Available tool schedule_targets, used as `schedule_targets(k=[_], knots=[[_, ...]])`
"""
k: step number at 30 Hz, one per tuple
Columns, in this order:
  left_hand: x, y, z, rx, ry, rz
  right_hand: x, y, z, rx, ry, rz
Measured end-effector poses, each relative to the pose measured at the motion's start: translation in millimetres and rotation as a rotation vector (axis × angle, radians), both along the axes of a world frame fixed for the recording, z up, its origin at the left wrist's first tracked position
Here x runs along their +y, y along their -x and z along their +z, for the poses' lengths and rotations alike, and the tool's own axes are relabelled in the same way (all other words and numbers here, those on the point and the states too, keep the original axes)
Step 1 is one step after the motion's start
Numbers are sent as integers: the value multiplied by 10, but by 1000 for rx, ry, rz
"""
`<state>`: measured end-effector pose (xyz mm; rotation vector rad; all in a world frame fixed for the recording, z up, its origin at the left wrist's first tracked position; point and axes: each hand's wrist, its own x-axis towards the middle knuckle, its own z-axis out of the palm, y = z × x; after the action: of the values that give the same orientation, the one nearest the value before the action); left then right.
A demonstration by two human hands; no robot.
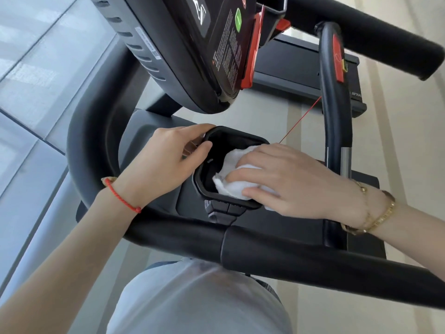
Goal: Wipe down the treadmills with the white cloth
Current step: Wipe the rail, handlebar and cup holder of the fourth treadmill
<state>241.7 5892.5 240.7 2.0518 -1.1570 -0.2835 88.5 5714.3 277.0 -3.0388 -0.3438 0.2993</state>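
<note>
I stand at a black treadmill, its padded front handlebar [277, 249] crossing in front of my body. A black cup-holder tray [226, 135] sits below the console [192, 51]. My right hand [291, 182] presses a bunched white cloth [231, 184] into the tray's opening and over its near rim. My left hand [166, 157] grips the tray's far left rim, thumb on the inside edge. Part of the cloth is hidden under my right palm.
A curved black side rail [333, 97] with a red label rises to the right of the tray. A thin red safety cord [301, 119] runs from the console's red clip down toward the tray. Control buttons [224, 208] sit just below the tray. Grey window glass lies left.
</note>
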Motion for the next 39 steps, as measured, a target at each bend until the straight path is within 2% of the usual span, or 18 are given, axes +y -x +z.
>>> schedule_targets(k=[3, 6, 13, 15, 19, 23, 25, 28, 30, 35, 39], knots=[[6, -15, -3, 13, -13, 2, 8, 195, -58, -108, -166, -86], [11, -10, -11, 15, -22, 7, 49, 347, -91, -174, -235, -132], [9, 14, 25, 35, -11, -3, -13, 51, -112, -195, -37, -81], [9, 24, 29, 43, -10, 3, 12, 92, -195, -300, -75, -154], [6, 50, 14, 0, -14, 16, 151, 265, -274, -626, -228, -340], [7, 52, -3, -7, -4, 18, 185, 155, -191, -768, -168, -421], [9, 50, -7, -8, -7, 22, 149, 52, -207, -673, -162, -467], [6, 56, -3, -22, 3, 25, 4, -103, -224, -338, -352, -524], [2, 64, -3, -25, -1, 42, -123, -266, -217, -206, -405, -503], [-15, 73, -2, -14, -36, 61, -187, -408, -189, -132, -288, -394], [-29, 77, -7, -26, -40, 99, -244, -130, -168, -86, -380, -489]])
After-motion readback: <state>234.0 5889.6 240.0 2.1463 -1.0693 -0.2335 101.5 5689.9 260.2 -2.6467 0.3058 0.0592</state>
